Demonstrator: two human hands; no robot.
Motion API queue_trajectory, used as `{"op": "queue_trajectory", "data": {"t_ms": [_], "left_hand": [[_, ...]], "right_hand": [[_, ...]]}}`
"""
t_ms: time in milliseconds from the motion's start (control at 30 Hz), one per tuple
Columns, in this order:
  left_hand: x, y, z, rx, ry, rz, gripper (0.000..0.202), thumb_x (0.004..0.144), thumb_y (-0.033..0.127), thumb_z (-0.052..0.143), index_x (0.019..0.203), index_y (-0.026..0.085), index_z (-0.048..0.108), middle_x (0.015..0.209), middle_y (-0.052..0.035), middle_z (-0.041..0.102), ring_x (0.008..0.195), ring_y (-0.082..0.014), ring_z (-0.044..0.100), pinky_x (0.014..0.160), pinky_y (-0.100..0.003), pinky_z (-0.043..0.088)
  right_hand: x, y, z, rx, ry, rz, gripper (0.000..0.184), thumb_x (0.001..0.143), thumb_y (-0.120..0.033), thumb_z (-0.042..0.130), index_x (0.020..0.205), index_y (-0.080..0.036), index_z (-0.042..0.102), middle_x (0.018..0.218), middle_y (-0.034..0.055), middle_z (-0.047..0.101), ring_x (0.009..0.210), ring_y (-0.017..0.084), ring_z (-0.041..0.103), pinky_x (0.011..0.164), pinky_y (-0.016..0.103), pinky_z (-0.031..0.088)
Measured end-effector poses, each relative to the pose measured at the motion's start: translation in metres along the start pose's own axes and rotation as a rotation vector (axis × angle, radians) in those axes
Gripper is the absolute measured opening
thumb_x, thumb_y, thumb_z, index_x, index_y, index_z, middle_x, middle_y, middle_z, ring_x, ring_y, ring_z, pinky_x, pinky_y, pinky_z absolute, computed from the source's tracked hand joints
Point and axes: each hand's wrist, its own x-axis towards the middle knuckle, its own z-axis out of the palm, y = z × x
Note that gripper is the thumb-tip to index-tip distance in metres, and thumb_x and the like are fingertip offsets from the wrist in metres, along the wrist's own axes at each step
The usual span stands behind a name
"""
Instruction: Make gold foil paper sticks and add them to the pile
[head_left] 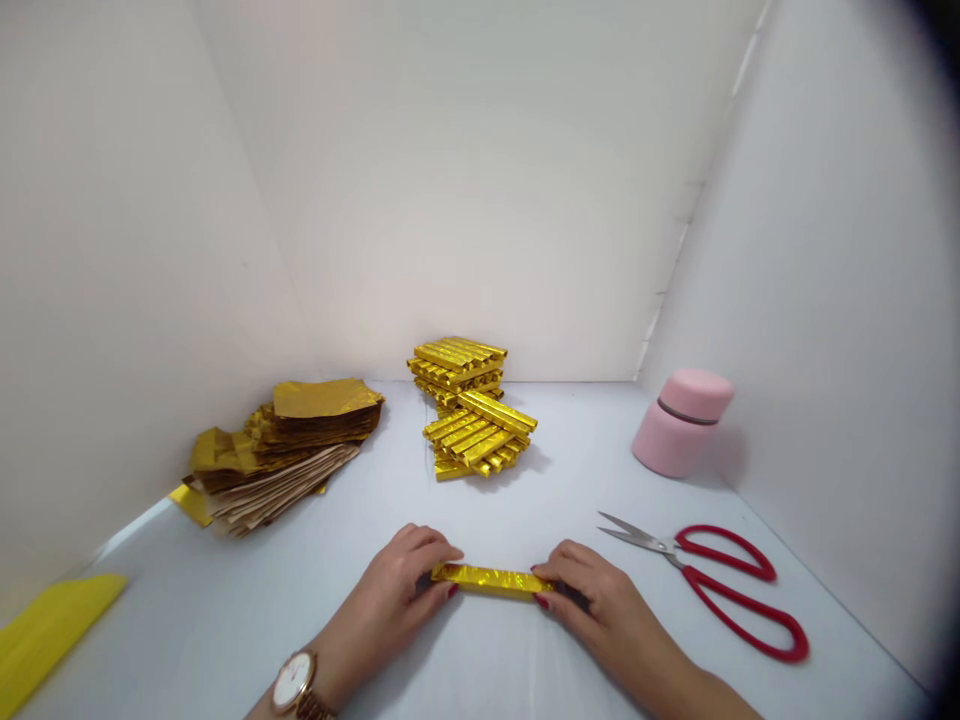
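Observation:
A shiny gold folded paper strip (495, 581) lies across the front middle of the table, held by both ends. My left hand (409, 575) pinches its left end between thumb and fingers, a watch on that wrist. At the right end, my right hand (589, 590) has the strip gripped the same way. Beyond my hands, similar gold strips form a near stack (480, 435) and a taller stack (457, 365) by the back wall. Red-handled scissors (664, 546) lie to the right of my right hand, their blades slightly apart.
A thick pile of gold and brown paper sheets (285, 445) sits at the back left. Yellow paper (60, 630) lies at the front left edge. A pink lidded container (682, 425) stands at the right. White walls enclose the table (570, 500) at the back and sides.

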Motion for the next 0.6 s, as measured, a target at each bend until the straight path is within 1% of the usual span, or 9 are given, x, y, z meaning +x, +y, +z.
{"op": "queue_trajectory", "data": {"t_ms": [67, 200, 367, 500, 600], "left_hand": [[0.0011, 0.0013, 0.0037, -0.011, -0.002, 0.027, 0.024, 0.085, 0.018, 0.059, 0.108, 0.024, 0.062, 0.1, -0.0037, 0.063, 0.094, -0.0183, 0.054, 0.084, -0.028, 0.042], [0.0027, 0.0033, 0.0088, -0.04, -0.006, 0.027, 0.02, 0.089, 0.017, 0.053, 0.102, 0.025, 0.066, 0.091, -0.003, 0.066, 0.087, -0.0176, 0.056, 0.078, -0.027, 0.044], [0.0016, 0.0027, 0.0093, -0.058, 0.014, 0.011, 0.019, 0.086, 0.018, 0.058, 0.102, 0.022, 0.066, 0.092, -0.0037, 0.066, 0.087, -0.0178, 0.056, 0.079, -0.027, 0.044], [0.002, 0.0029, 0.0097, -0.065, 0.02, 0.02, 0.02, 0.088, 0.015, 0.053, 0.1, 0.024, 0.066, 0.09, -0.0027, 0.066, 0.086, -0.0175, 0.056, 0.078, -0.027, 0.045], [0.0029, 0.0048, 0.0088, -0.057, 0.029, -0.001, 0.02, 0.087, 0.013, 0.054, 0.1, 0.023, 0.066, 0.091, -0.0034, 0.066, 0.087, -0.0182, 0.056, 0.079, -0.028, 0.045]], "right_hand": [[-0.0001, -0.0009, -0.0001, -0.005, -0.002, 0.0, 0.015, 0.087, -0.019, 0.051, 0.09, -0.02, 0.066, 0.082, 0.0031, 0.057, 0.078, 0.017, 0.057, 0.07, 0.026, 0.044], [0.0, -0.0023, -0.0005, -0.004, -0.003, 0.006, 0.016, 0.087, -0.02, 0.05, 0.092, -0.02, 0.066, 0.082, 0.0032, 0.057, 0.078, 0.017, 0.057, 0.07, 0.026, 0.044], [-0.0011, -0.0005, 0.0006, -0.003, 0.0, 0.008, 0.015, 0.087, -0.02, 0.051, 0.092, -0.021, 0.065, 0.083, 0.003, 0.057, 0.079, 0.017, 0.057, 0.071, 0.027, 0.044], [-0.0018, -0.0005, 0.0013, -0.006, 0.008, 0.011, 0.015, 0.086, -0.02, 0.05, 0.093, -0.02, 0.064, 0.084, 0.0032, 0.058, 0.079, 0.017, 0.057, 0.07, 0.027, 0.044], [-0.0011, -0.0012, 0.0013, 0.004, 0.006, 0.011, 0.015, 0.087, -0.019, 0.049, 0.091, -0.021, 0.063, 0.083, 0.0027, 0.056, 0.078, 0.017, 0.056, 0.07, 0.027, 0.044]]}}
